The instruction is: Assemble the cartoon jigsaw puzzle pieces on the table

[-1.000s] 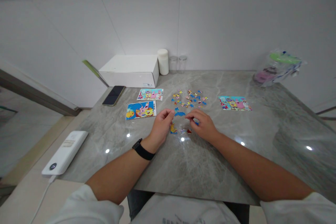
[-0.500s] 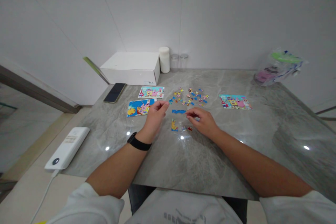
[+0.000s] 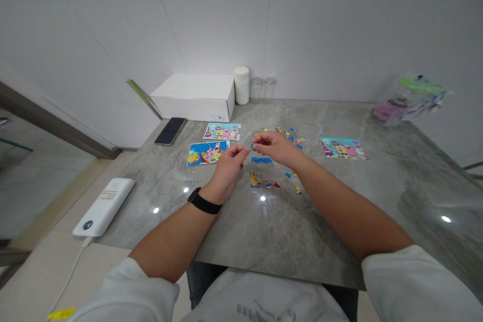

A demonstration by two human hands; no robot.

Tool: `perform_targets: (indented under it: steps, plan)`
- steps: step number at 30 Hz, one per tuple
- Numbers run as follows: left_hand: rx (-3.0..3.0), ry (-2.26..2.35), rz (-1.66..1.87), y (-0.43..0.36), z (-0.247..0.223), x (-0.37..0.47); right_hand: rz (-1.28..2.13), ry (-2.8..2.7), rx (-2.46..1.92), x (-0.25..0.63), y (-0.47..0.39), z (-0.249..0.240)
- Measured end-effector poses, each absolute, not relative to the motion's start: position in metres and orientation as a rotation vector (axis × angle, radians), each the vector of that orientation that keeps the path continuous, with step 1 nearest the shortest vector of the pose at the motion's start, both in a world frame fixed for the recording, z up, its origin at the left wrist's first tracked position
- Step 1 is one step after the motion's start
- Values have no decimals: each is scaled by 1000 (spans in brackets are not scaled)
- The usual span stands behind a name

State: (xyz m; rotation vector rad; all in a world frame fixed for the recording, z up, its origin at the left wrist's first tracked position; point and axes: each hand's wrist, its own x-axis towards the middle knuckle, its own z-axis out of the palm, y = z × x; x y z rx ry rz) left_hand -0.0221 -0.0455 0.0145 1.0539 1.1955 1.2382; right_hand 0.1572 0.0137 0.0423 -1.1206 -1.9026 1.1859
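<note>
My left hand (image 3: 231, 165) is closed in a pinch at a small blue jigsaw puzzle piece (image 3: 252, 147). From the other side, the fingertips of my right hand (image 3: 277, 148) close on the same piece, so the hands nearly meet. Just below them lies a joined blue strip of puzzle pieces (image 3: 261, 160). Nearer to me are a joined yellow section (image 3: 255, 179) and a red piece (image 3: 277, 185). A loose yellow piece (image 3: 298, 189) lies to the right. Beyond my right hand, several scattered pieces (image 3: 300, 140) are partly hidden by it.
Picture cards lie left (image 3: 204, 154), behind it (image 3: 222, 131), and right (image 3: 344, 148). A phone (image 3: 170, 131), white box (image 3: 194, 95), white bottle (image 3: 242, 85) and two glass jars (image 3: 268, 90) stand farther back. A power bank (image 3: 103, 207) rests at the left edge, a plastic bag (image 3: 407, 98) back right.
My right hand has moved left and away from me, from beside the blue strip to my left fingertips. Loose pieces it covered near the front now show. The view has shifted slightly.
</note>
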Motion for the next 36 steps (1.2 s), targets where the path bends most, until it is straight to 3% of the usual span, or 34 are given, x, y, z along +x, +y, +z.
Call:
perform_targets:
  steps: [7, 15, 36]
  plan:
    - [1675, 1471, 859, -31, 17, -50, 1214, -1978, -1191, 162, 25, 29]
    - [2081, 1572, 293, -42, 16, -55, 860, -2404, -1392, 161, 15, 14]
    - [2178, 1613, 255, -50, 7, -44, 669, -2572, -1455, 150, 6, 9]
